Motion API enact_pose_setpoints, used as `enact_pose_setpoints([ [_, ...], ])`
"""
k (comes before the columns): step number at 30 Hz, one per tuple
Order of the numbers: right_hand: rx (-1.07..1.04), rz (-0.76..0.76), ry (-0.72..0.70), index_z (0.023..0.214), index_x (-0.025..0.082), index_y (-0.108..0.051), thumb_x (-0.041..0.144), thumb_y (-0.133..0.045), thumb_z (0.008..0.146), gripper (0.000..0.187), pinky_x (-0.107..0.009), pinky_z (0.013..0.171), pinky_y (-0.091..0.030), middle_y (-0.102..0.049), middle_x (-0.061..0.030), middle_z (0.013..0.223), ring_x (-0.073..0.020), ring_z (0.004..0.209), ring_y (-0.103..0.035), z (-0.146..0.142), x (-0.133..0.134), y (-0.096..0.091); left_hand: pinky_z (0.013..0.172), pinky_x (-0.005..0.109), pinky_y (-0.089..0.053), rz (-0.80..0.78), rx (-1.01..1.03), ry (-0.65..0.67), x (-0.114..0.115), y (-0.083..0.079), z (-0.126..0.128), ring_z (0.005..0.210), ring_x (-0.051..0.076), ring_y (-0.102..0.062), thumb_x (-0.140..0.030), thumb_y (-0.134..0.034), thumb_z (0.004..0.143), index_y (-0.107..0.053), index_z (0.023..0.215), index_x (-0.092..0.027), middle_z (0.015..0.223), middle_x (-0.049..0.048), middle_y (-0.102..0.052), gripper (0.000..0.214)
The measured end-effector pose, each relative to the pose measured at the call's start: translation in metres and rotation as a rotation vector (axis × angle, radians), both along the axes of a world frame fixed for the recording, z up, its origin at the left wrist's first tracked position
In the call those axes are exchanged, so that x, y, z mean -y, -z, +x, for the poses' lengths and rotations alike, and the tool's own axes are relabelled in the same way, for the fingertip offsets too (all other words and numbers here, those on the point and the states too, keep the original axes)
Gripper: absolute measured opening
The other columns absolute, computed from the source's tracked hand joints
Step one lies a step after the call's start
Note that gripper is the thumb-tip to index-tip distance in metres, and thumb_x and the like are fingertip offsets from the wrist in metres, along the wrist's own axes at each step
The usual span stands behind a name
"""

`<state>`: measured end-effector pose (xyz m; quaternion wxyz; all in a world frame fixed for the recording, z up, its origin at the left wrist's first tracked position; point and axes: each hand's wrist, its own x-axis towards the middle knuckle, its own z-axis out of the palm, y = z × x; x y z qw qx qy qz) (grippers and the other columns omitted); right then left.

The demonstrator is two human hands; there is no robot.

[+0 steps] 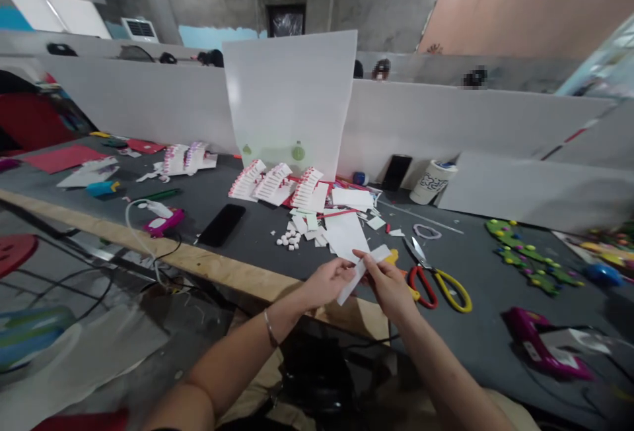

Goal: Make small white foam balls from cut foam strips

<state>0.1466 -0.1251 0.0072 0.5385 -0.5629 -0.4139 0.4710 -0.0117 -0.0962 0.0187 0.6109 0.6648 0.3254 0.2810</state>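
Both of my hands meet over the near edge of the grey table (257, 226). My left hand (324, 284) and my right hand (391, 284) pinch a narrow white paper strip (361, 274) between them, the strip slanting from lower left to upper right. Under my right hand a yellow object pokes out, too hidden to name. Red and yellow handled scissors (436, 280) lie open just right of my right hand. A larger white paper sheet (347, 236) lies flat just beyond my hands.
Stacks of red-and-white folded paper pieces (275, 183), small white pellets (288, 239) and scraps lie behind. A black phone (222, 224), a pink glue gun (163, 222), a second one (542, 345), a paper cup (432, 182) and an upright white board (292, 101) stand around.
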Motion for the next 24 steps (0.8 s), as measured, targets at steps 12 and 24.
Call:
enact_pose_setpoints([
  [12,-0.189,0.048,0.061,0.086,0.015,-0.073,0.058,-0.073,0.066,0.047,-0.023,0.043,-0.024,-0.038,0.0066,0.049,-0.0079,0.046,-0.033,0.002,0.000,-0.017,0.037,0.015,-0.026,-0.333,0.036,0.000,0.019,0.001,-0.014,0.037,0.003,-0.035,-0.053,-0.049,0.086,-0.054,0.092,-0.015,0.060,-0.0057,-0.051,0.039],
  [24,-0.128,-0.124,-0.051,0.081,0.016,-0.069,0.067,-0.068,0.063,0.054,-0.020,0.037,-0.024,-0.048,0.0037,0.050,-0.0076,0.043,-0.038,0.013,0.002,-0.028,0.035,0.017,-0.032,-0.294,-0.002,0.030,0.003,0.000,-0.036,0.032,0.004,-0.043,-0.055,-0.064,0.076,-0.055,0.080,-0.013,0.059,0.0014,-0.066,0.043],
])
